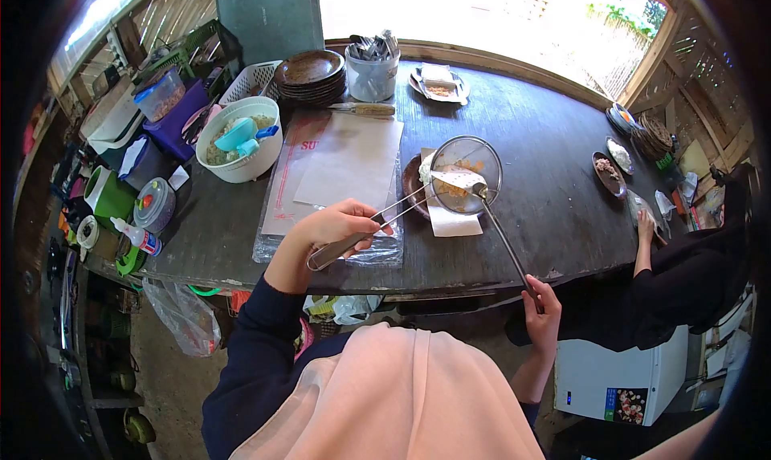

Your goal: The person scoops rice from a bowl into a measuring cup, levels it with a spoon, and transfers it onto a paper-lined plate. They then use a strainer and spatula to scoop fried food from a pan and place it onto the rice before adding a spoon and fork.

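Observation:
My left hand is closed around the handle of a wire mesh strainer. The strainer's round basket hangs over a sheet of white paper and a brown plate. Orange-brown bits of food show within its rim. My right hand grips the long handle of a metal spatula, whose pale, smeared blade overlaps the basket in this view. To the left, sheets of wrapping paper lie in a stack on clear plastic.
A rice tub with a blue scoop stands left on the dark table. Brown plates and a cutlery bucket are behind. At right, a person in black reaches toward small dishes. A white freezer stands below.

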Available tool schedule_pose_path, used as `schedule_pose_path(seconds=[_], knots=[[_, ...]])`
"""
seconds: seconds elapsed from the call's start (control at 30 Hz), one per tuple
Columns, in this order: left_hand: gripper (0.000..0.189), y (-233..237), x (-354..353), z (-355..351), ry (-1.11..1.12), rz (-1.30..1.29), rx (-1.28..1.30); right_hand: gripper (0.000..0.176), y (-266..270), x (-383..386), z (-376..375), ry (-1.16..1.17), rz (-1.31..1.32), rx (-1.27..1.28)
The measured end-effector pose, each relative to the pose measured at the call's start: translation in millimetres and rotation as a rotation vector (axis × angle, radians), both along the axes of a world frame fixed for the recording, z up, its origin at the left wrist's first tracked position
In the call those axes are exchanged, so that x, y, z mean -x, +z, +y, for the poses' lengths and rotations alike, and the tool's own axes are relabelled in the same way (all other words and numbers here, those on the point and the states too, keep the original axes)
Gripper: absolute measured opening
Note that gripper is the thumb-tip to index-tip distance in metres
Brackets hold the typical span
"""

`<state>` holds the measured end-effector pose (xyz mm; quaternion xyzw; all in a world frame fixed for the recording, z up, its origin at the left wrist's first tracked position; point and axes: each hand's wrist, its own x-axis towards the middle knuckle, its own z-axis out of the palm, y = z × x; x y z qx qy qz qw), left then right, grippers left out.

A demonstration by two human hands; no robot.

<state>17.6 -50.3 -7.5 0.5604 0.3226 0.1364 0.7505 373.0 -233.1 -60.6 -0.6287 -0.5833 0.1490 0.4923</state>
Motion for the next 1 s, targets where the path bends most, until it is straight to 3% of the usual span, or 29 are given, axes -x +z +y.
schedule_pose_path(seconds=[0.27,0.67,1.0], knots=[[0.026,2.6,-2.0,-3.3,-0.001,0.007,-0.02,0.027,5.2,15.5,1.5,-0.137,-0.163,-0.082],[0.023,0.5,2.2,-1.5,0.019,0.045,-0.081,0.029,-14.0,30.6,-0.9,-0.091,-0.138,-0.018],[0.023,0.9,3.0,-1.7,-0.029,0.106,-0.08,0.027,-25.9,43.1,12.4,-0.161,-0.104,-0.14]])
